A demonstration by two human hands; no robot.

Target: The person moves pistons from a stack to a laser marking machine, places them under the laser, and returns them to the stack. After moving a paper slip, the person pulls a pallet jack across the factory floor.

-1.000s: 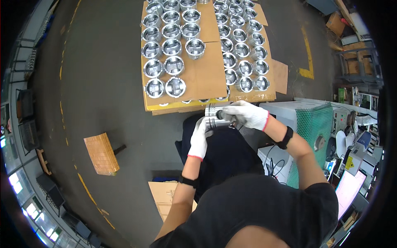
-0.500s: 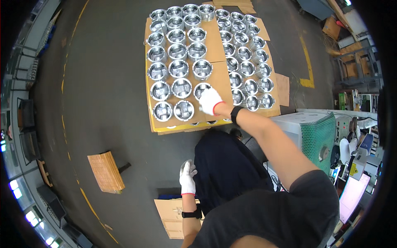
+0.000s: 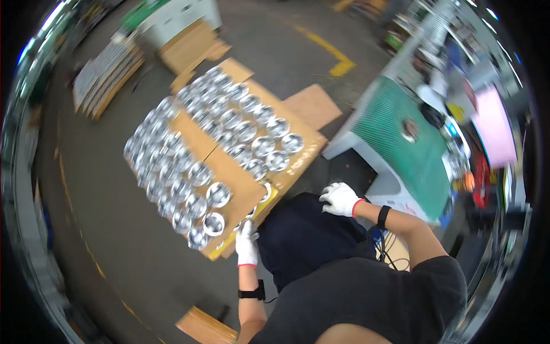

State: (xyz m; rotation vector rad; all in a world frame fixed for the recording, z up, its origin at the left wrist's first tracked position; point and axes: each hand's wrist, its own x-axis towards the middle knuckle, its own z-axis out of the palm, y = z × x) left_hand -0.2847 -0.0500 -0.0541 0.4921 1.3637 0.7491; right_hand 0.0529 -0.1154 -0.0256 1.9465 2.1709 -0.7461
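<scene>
Left hand (image 3: 247, 243): gloved, fingertips at cardboard (image 3: 232, 172) edge near a metal cup (image 3: 213, 223); grasp unclear.
Right hand (image 3: 339, 199): gloved, released, resting on dark trousers (image 3: 303, 241).

Silver metal cups (image 3: 218, 194) shine on brown cardboard (image 3: 232, 172) — white gloves (image 3: 340, 199), red-trimmed cuffs — green ribbed mat (image 3: 401, 149), grey floor (image 3: 103, 229).

left hand (image 3: 247, 243): I can't tell what its fingertips touch at the cardboard sheet (image 3: 240, 183) edge
far metal cups (image 3: 152, 137): blurred together
workbench clutter (image 3: 458, 132): smeared, unreadable
</scene>
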